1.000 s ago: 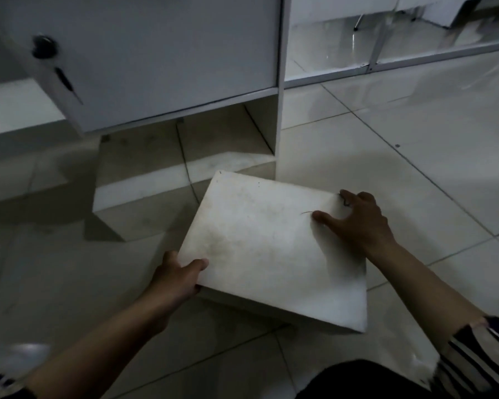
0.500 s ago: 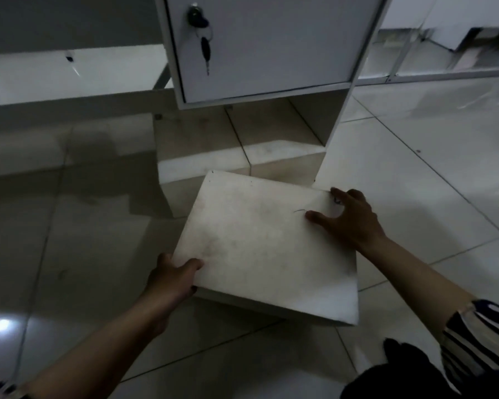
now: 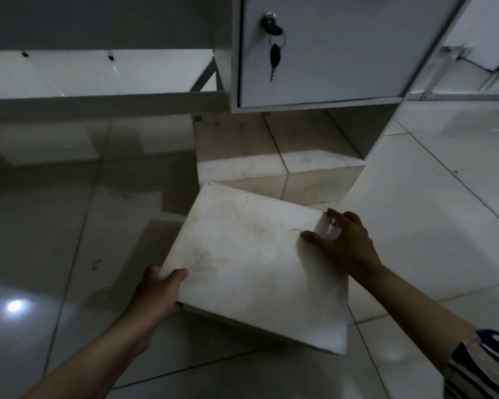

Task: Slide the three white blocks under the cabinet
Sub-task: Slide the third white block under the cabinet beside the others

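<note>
Gripping white block point(image 3: 251, 266) corners: left hand point(image 3: 156, 292), right hand point(image 3: 343, 243); apparently tilted.

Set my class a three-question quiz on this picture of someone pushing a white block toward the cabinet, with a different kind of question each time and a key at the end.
1. True or false: the big white block held by the person is already fully under the cabinet.
2. Which hand grips the near left corner of the block? A) left hand B) right hand C) neither
3. Fill in: a bunch of ____ hangs from the lock on the cabinet door.

Key
1. False: it lies on the floor in front of the gap, turned at an angle.
2. A; the right hand holds the far right corner.
3. keys
</note>
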